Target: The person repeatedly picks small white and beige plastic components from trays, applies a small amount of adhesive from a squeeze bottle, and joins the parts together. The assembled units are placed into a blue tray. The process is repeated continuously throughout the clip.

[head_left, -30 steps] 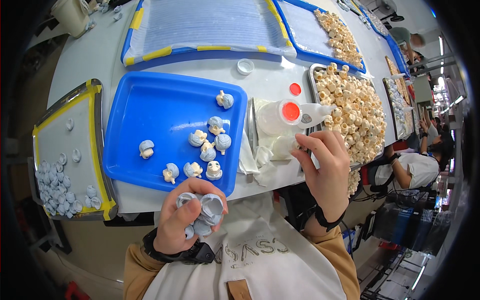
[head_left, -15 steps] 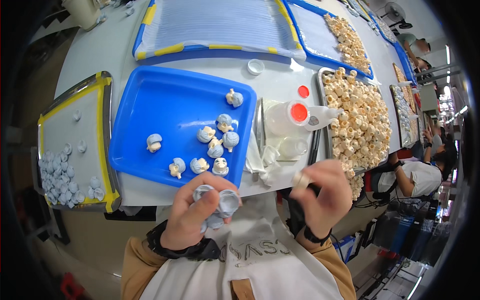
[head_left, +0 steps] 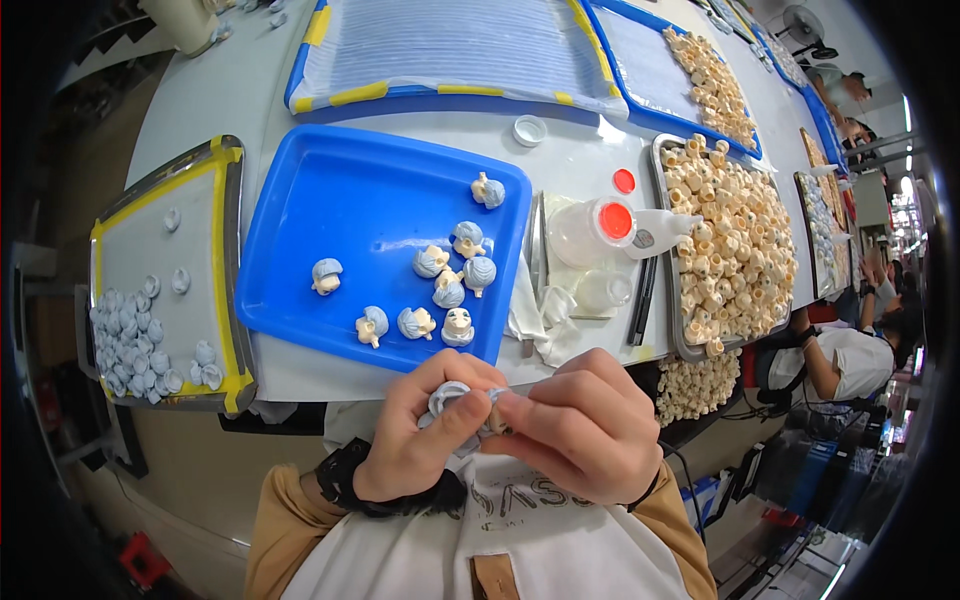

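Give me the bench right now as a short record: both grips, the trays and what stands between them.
Left grip: holds several pale blue curved shells
Right grip: pinching a small cream head piece beside the shells, mostly hidden by fingers
Blue tray: nine heads with blue caps
Yellow-taped tray: more loose shells, mostly piled near its lower left
Metal tray: heaped cream pieces
Between blue and metal trays: red-topped translucent bottle, white nozzle bottle
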A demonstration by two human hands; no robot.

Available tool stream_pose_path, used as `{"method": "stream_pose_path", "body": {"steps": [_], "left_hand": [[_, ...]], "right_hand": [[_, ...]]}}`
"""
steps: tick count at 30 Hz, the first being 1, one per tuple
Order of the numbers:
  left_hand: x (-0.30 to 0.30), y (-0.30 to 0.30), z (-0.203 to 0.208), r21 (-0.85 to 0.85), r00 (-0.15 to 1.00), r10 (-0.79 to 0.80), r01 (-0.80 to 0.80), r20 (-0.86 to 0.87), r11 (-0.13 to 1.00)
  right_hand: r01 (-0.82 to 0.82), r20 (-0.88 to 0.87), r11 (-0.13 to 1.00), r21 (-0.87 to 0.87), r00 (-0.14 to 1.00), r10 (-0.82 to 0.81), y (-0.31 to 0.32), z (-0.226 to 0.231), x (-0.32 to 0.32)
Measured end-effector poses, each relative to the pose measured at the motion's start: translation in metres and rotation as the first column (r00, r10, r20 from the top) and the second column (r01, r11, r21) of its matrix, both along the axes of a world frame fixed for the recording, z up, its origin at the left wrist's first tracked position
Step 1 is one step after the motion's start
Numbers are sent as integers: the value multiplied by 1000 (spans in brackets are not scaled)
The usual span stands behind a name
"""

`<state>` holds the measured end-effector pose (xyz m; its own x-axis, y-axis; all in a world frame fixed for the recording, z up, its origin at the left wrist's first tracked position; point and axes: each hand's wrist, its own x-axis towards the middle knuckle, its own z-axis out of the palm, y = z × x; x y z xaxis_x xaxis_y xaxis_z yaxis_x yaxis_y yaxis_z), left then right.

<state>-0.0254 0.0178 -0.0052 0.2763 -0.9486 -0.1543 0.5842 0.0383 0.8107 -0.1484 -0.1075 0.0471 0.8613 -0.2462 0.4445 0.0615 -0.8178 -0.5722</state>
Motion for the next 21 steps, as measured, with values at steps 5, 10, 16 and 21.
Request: {"method": "stream_pose_path", "body": {"steps": [5,10,16,21], "left_hand": [[2,0,3,0,998,20,-20,-53,1000],[10,10,-1,17,999,-26,25,41,1000],[15,22,-1,52,995,-18,14,93,999],[25,31,-3,-89,980,173,-182,-99,979]], "right_hand": [[28,81,991,-131,997,-17,1,-3,9],[48,190,994,-103,981,-27,4,-19,17],[63,142,997,47,987,-69,8,-24,19],[168,6,986,-14,986,-168,7,-34,21]]}}
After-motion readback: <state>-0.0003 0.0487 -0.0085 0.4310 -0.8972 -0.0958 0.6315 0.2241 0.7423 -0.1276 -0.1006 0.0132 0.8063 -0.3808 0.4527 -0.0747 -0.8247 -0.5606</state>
